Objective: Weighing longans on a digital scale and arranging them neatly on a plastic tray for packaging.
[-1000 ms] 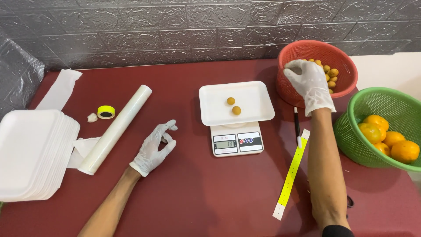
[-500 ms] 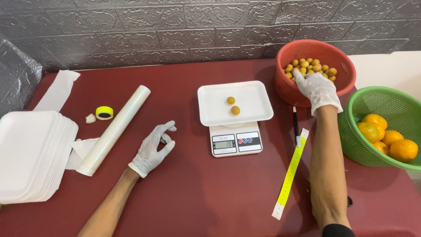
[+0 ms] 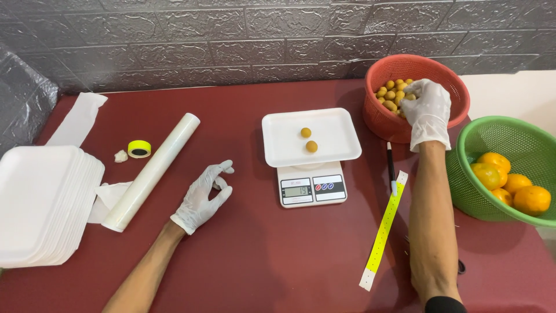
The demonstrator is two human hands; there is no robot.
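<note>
**Weighing small fruits: two on the tray, more being fetched**

Landmark: the scale (image 3: 313, 186) at mid-worktop. On it sits a white tray (image 3: 336, 136) holding two small yellow fruits (image 3: 308, 139); the display is lit, its reading too small to tell. Judged from this, loading has only begun: two fruits are placed, and most of the tray is bare. The supply lies in the red basket (image 3: 443, 79), right of and behind the scale, where the right hand (image 3: 427, 110) reaches in among the fruits, its grip curled closed over them; whether any is actually held cannot be told. The left hand (image 3: 204, 196), gloved, rests on the worktop (image 3: 260, 255) left of the scale, grip loosely open and empty, beside a film roll (image 3: 153, 170). Further left stands a stack of trays (image 3: 40, 200), unused. Right of the scale lie a pen (image 3: 391, 168) and a yellow strip (image 3: 383, 232); far right, a green basket (image 3: 480, 139) of oranges (image 3: 509, 182).

Against the earlier frames: the right hand has dipped deeper into the red basket and closed; the left hand and the tray's contents are unchanged.
</note>
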